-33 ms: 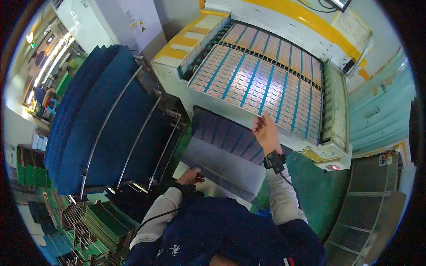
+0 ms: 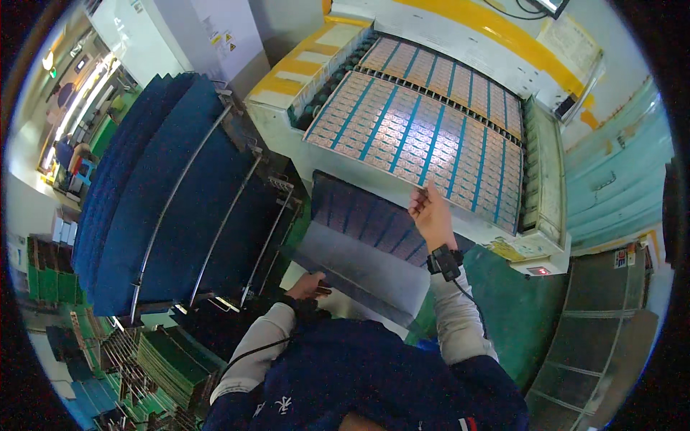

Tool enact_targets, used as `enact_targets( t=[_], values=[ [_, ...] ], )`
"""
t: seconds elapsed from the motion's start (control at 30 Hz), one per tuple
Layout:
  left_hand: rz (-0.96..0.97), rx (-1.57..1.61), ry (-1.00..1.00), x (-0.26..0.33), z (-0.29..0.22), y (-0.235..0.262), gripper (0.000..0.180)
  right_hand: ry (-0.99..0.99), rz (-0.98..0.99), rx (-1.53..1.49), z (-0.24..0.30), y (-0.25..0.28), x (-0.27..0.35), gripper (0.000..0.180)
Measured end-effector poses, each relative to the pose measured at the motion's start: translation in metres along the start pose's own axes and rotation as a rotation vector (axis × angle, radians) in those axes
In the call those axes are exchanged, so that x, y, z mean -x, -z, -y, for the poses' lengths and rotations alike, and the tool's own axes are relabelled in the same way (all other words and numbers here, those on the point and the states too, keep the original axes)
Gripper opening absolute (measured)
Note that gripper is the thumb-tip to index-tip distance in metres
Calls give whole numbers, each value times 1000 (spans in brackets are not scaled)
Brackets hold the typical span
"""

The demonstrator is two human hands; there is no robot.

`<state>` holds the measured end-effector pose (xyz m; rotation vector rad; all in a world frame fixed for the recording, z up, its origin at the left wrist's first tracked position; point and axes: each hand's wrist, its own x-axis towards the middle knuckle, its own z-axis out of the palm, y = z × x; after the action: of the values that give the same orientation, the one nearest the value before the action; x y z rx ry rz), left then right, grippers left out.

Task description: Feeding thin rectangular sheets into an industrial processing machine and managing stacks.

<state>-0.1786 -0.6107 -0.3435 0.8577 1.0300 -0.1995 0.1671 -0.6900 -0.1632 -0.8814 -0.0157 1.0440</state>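
Note:
A large circuit board panel (image 2: 408,128), copper-toned with blue stripes, lies on the roller conveyor (image 2: 530,165) in front of me. My right hand (image 2: 429,212) reaches up to its near edge, fingers bent together in a pinch there. Behind it, a second striped panel (image 2: 445,72) rests further in, with a row of rollers between the two. Low on the left, my left hand (image 2: 307,287) has its fingers curled at the edge of a grey sheet (image 2: 370,269). Whatever it holds, if anything, is too small to tell. Below the conveyor, a darker striped panel (image 2: 363,215) shows.
A rack with metal bars (image 2: 208,251) holding several dark blue sheets (image 2: 154,194) stands close on the left. Green board stacks (image 2: 172,359) sit at lower left. To the right are a grey rack (image 2: 593,337) and a pale green curtain (image 2: 611,179).

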Motion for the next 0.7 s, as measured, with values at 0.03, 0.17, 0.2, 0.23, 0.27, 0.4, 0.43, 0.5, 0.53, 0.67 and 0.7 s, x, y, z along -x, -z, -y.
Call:
enact_targets(
  t=[0.03,0.17,0.2,0.23,0.27,0.4,0.43,0.5,0.53,0.67,0.7],
  values=[
    [15,-2,0,-5,5,4,37,-8,3,23,-1,0,1,27],
    [26,-31,1,-14,10,15,37,-67,38,283,-29,9,5,31],
    [18,-44,4,-12,7,13,37,-91,85,480,-40,11,10,33],
    [9,-17,-25,-9,7,11,37,-116,137,677,-52,9,18,35],
    [9,1,-54,-7,5,7,37,-100,239,843,-70,20,23,34],
    [9,57,-5,0,-11,-4,38,-37,763,1622,-146,55,43,40],
    [7,75,-27,-1,-10,-3,37,-196,791,1744,-153,53,53,44],
    [7,102,-69,-4,-4,0,36,-145,812,1751,-167,60,62,47],
    [8,106,-50,-7,-4,0,36,-119,817,1754,-173,64,63,49],
    [27,117,-23,-20,11,10,39,47,807,1878,-197,68,64,27],
    [33,125,-30,-26,18,19,41,120,848,1920,-198,59,68,23]
  ],
)
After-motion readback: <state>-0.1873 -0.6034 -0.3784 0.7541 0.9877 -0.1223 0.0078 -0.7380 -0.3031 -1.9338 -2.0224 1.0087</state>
